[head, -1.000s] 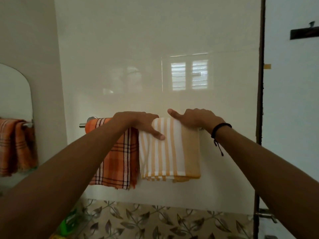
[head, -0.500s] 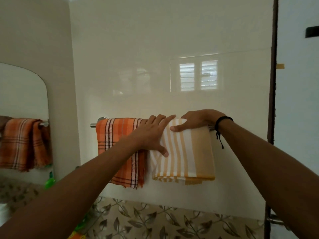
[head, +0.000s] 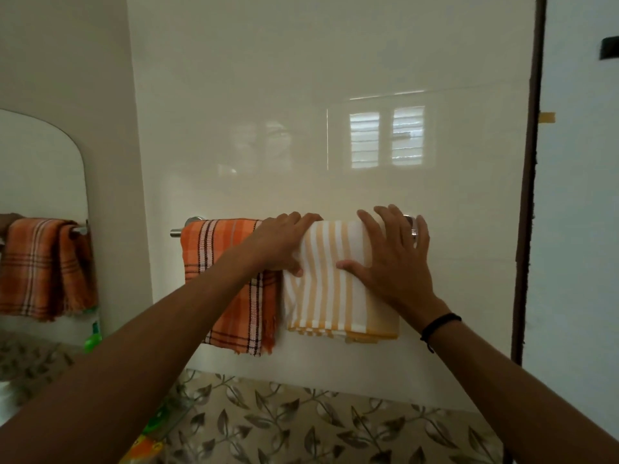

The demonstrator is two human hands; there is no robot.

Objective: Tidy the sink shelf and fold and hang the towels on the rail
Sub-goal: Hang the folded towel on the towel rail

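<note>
— Where are the towels?
— Both hang folded over the rail (head: 176, 233). The orange checked towel (head: 214, 259) is on the left, the yellow-striped towel (head: 321, 296) just beside it on the right.
— And the hands?
— The left hand (head: 281, 246) lies flat on the striped towel's left edge. The right hand (head: 395, 262), fingers spread, presses its right half.

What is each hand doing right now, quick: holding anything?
Left hand: open, resting where the orange towel meets the striped towel.
Right hand: open, fingers spread, pressing flat on the striped towel.
</note>
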